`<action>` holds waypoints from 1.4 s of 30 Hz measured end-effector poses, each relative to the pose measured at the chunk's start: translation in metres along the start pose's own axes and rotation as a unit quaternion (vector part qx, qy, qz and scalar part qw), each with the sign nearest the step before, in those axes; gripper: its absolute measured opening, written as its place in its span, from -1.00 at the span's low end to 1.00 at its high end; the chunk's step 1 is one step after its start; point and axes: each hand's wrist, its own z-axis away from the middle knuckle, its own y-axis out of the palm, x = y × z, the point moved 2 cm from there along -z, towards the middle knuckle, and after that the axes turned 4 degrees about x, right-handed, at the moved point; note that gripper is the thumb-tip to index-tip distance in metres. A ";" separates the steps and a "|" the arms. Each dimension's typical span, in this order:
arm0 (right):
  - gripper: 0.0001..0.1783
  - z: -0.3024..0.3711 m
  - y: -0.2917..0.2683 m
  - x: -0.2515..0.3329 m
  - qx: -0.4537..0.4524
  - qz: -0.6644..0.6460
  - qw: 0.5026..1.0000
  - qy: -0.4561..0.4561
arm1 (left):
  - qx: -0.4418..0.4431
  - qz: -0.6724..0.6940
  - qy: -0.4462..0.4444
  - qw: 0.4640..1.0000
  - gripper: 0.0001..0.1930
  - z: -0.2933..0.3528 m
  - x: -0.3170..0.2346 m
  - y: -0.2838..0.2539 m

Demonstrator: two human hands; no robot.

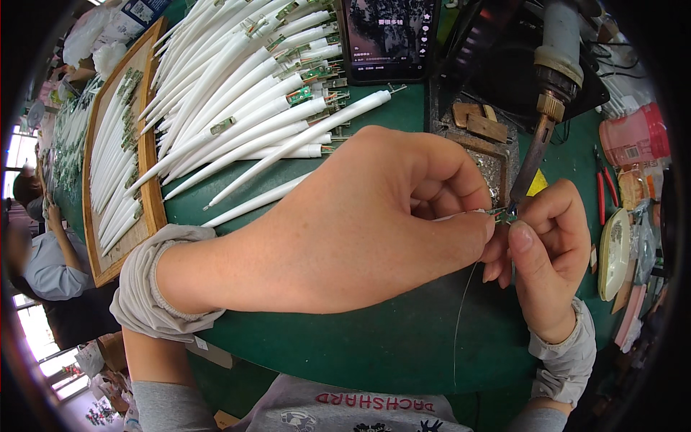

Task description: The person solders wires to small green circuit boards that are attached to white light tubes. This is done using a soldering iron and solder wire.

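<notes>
My left hand (403, 209) reaches across the middle, its thumb and fingers pinched on a slim white tube that is mostly hidden. Just past its fingertips shows a small green circuit board (507, 215). My right hand (551, 248) pinches that board from the other side between thumb and forefinger. Right above, the dark tip of a soldering iron (529, 160) comes down to the board, held by neither hand. A thin wire (462, 317) hangs below the fingers; where its upper end goes is hidden.
White tubes (252, 115) with circuit boards lie heaped at the back left, beside a wooden tray (151, 191) of more. A phone (386, 39) stands behind. At right are red-handled pliers (602, 191), a pale dish (614, 253) and a pink container (633, 137). Another person (57, 259) sits far left.
</notes>
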 end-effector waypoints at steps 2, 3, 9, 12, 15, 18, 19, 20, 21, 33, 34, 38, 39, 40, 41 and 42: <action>-0.72 0.000 0.000 -0.001 -0.007 -0.001 1.000 0.007 | 0.002 -0.005 0.000 1.000 -0.88 -0.001 0.000 0.000; -0.72 -0.001 0.001 -0.001 -0.001 0.001 1.000 0.004 | 0.001 -0.005 -0.001 1.000 -0.88 -0.001 -0.001 -0.001; -0.77 -0.001 -0.006 -0.001 0.015 -0.024 1.000 -0.003 | 0.002 -0.024 -0.032 0.999 -0.89 0.002 -0.005 -0.005; -0.83 -0.001 -0.009 -0.004 0.027 -0.058 0.998 -0.001 | -0.012 -0.021 -0.052 0.998 -0.89 0.002 -0.003 -0.005; -0.83 0.000 -0.013 -0.003 0.030 -0.069 0.997 0.010 | -0.009 -0.027 -0.047 0.998 -0.90 0.001 0.000 -0.003; -0.82 -0.001 -0.016 -0.003 0.052 -0.075 0.995 0.034 | -0.014 -0.033 -0.056 0.998 -0.91 0.003 -0.001 -0.001; -0.82 -0.001 -0.017 -0.003 0.062 -0.072 0.994 0.044 | -0.015 -0.039 -0.054 0.998 -0.91 0.004 -0.002 -0.001; -0.82 -0.002 -0.020 -0.003 0.062 -0.072 0.995 0.044 | -0.014 -0.044 -0.052 0.998 -0.90 0.004 -0.001 0.000; -0.83 -0.003 -0.023 -0.003 0.076 -0.074 0.991 0.077 | -0.014 -0.044 -0.051 0.998 -0.90 0.003 0.001 0.001; -0.85 -0.003 -0.024 -0.001 0.181 -0.105 0.946 0.246 | 0.011 -0.583 0.256 0.771 -0.74 0.030 0.036 0.041; -0.84 -0.003 -0.023 -0.002 0.181 -0.107 0.946 0.246 | -0.024 -0.602 0.231 0.764 -0.76 0.031 0.030 0.036; -0.83 -0.003 -0.022 -0.007 0.197 -0.097 0.944 0.245 | -0.160 -0.795 0.049 0.584 -0.79 0.035 -0.006 0.010; -0.83 -0.003 -0.021 -0.006 0.196 -0.096 0.945 0.243 | -0.161 -0.795 0.050 0.582 -0.79 0.035 -0.007 0.004; -0.83 -0.003 -0.018 -0.005 0.191 -0.086 0.945 0.251 | -0.177 -0.817 0.010 0.549 -0.80 0.034 -0.004 -0.003; -0.83 -0.002 -0.017 -0.004 0.186 -0.077 0.944 0.260 | -0.192 -0.835 -0.032 0.514 -0.82 0.033 -0.002 -0.008; -0.83 -0.002 -0.017 -0.003 0.186 -0.077 0.945 0.259 | -0.193 -0.836 -0.031 0.513 -0.82 0.032 0.001 -0.010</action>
